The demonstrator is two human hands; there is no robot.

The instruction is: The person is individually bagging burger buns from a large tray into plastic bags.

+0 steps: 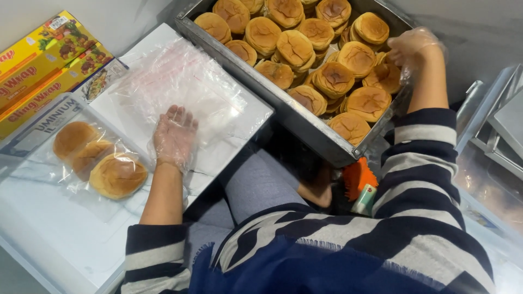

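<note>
My left hand [174, 136], in a thin clear glove, lies flat with fingers apart on a stack of clear plastic bags [185, 87] on the white work surface [60, 234]. My right hand [412, 48], also gloved, reaches into the right side of a large metal tray [256, 87] heaped with several round brown buns [332, 78]; its fingers curl over the buns at the tray's right edge, and I cannot tell whether it grips one. A sealed clear bag holding three buns [101, 160] lies left of my left arm.
Boxes of cling film and foil [43, 76] lie along the far left of the surface. An orange brush and a small bottle [360, 188] sit below the tray near my lap. Metal trays [501, 130] stand at the right.
</note>
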